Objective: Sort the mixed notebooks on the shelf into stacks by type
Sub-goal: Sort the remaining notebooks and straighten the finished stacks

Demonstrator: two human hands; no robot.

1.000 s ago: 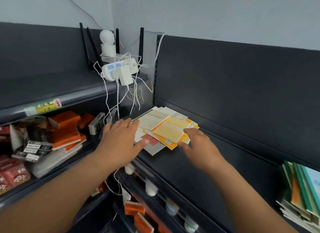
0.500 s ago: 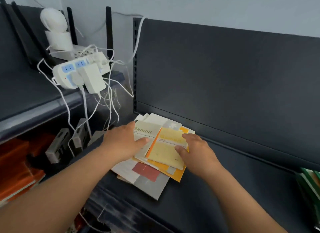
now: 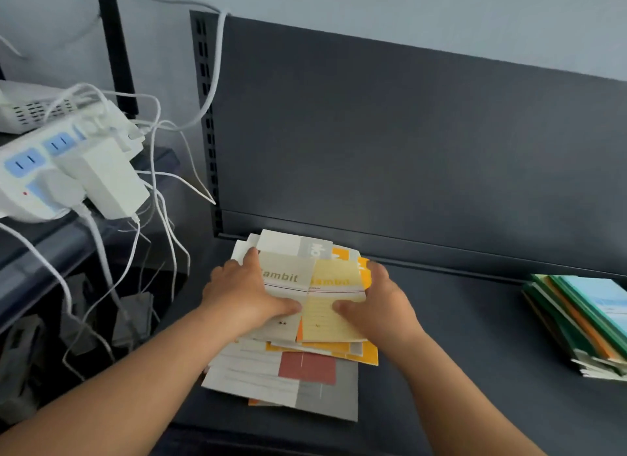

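A loose pile of mixed notebooks lies on the dark shelf (image 3: 475,337) against its back panel. On top sit a beige "Gambit" notebook (image 3: 288,279) and, beside it, a pale yellow one (image 3: 334,286). Orange covers (image 3: 368,354) and a grey-and-white notebook with a red label (image 3: 305,377) stick out underneath. My left hand (image 3: 241,296) grips the beige notebook's left edge, thumb on its cover. My right hand (image 3: 380,306) holds the yellow notebook's right edge, thumb pressed on top.
A second stack of green, orange and blue notebooks (image 3: 583,323) rests at the shelf's right end. At the left hangs a white power strip (image 3: 61,170) with adapters and several dangling white cables (image 3: 159,201), close to the pile. A white router (image 3: 30,109) sits behind.
The view has closed in on the pile. Both hands slid from resting on the pile to clasping the two top notebooks at their outer edges, thumbs meeting near the middle.
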